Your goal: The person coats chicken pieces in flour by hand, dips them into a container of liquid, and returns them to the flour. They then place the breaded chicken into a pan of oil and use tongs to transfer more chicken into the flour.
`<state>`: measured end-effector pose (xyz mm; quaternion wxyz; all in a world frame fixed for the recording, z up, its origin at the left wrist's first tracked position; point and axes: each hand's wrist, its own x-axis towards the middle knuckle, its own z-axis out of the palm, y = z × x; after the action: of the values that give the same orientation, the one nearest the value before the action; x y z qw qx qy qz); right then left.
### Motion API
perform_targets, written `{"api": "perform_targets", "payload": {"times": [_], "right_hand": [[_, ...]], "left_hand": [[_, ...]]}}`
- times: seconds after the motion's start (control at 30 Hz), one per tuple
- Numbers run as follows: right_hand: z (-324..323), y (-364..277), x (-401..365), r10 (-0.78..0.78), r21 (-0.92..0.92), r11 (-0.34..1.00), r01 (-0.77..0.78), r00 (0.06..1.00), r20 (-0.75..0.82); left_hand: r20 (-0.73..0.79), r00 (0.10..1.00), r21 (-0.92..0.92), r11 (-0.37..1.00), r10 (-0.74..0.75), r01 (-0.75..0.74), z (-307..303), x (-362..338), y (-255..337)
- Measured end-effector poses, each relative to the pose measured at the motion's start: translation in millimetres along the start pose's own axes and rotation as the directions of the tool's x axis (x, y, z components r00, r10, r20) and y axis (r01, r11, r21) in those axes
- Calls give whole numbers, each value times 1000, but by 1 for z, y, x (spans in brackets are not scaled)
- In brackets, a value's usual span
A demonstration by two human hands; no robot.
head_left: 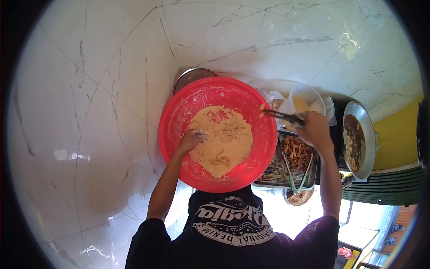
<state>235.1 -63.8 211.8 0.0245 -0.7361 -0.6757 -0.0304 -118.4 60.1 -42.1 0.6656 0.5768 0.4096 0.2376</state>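
Note:
A large red basin (172,152) holds a spread of pale tan flour (233,148), with coated strips (220,159) lying in it. My left hand (192,139) is over the flour at the basin's left side; its fingers are curled together with white flour on the tips, and whatever is in them is hidden. Black tongs (286,117) are gripped in my right hand (312,129), outside the basin's right rim. At the tongs' tips, above that rim, hangs a small battered piece (262,110). Behind the tongs stands a clear tub (309,94) with yellowish liquid.
Right of the basin, a rack tray (271,172) carries brown fried pieces (296,152) and metal tongs with green grips (293,186). A pan (368,139) of dark oil with frying food stands farther right. A bowl (300,197) sits below the tray. Tiled walls (121,89) enclose the left and back.

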Motion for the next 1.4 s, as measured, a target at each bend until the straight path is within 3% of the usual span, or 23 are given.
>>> {"api": "perform_targets", "payload": {"times": [0.1, 0.17, 0.37, 0.43, 0.57, 0.63, 0.73, 0.83, 1.03, 1.17, 1.23, 1.27, 1.33, 1.37, 1.4], "right_hand": [[45, -50, -5, -145, 169, 980, 108, 963, 227], [92, -75, -12, -259, 148, 963, 224, 920, 293], [128, -109, -14, -276, 186, 958, 217, 872, 404], [116, -100, -7, -241, 189, 966, 175, 872, 426], [109, -87, 1, -244, 275, 950, 145, 897, 370], [109, -86, 1, -279, 387, 905, 174, 931, 234], [117, -88, 2, -263, 398, 904, 155, 937, 232], [116, -86, 0, -263, 432, 886, 167, 949, 172], [121, -65, -3, -236, 356, 917, 183, 965, 111], [90, -42, -4, -173, 323, 937, 136, 981, 89], [60, -28, -2, -93, 316, 947, 52, 989, 117], [48, -19, 0, -92, 312, 949, 52, 989, 115], [29, 4, 1, 18, 212, 977, -31, 998, 64], [22, 17, 2, 37, 177, 984, -37, 999, 7], [16, 29, 3, 52, 143, 989, -44, 997, -52]], "left_hand": [[19, 1000, -45, 999, -17, 17, 0, 2, -4], [20, 1000, -87, 996, -15, 17, 2, 3, -3], [-46, 999, -43, 999, -2, 0, 2, -5, 8], [-35, 996, 166, 983, 84, -77, 1, -7, 12], [-25, 988, 205, 968, 155, -147, 3, -11, 28], [-11, 980, 162, 967, 199, -195, 5, -12, 37], [103, 978, 121, 973, 184, -196, 3, -10, 50], [97, 973, 149, 963, 210, -223, 6, -10, 61], [44, 992, 110, 986, 119, -123, 15, 2, 64], [4, 986, 59, 984, 166, -166, 19, 26, 38], [57, 993, 308, 944, 105, -118, 23, 38, 26], [58, 992, 306, 944, 109, -122, 26, 44, 22], [74, 992, 572, 811, 98, -123, 35, 54, 16], [72, 992, 569, 813, 102, -125, 43, 53, 22], [58, 996, 677, 731, 67, -88, 51, 53, 28]]}}
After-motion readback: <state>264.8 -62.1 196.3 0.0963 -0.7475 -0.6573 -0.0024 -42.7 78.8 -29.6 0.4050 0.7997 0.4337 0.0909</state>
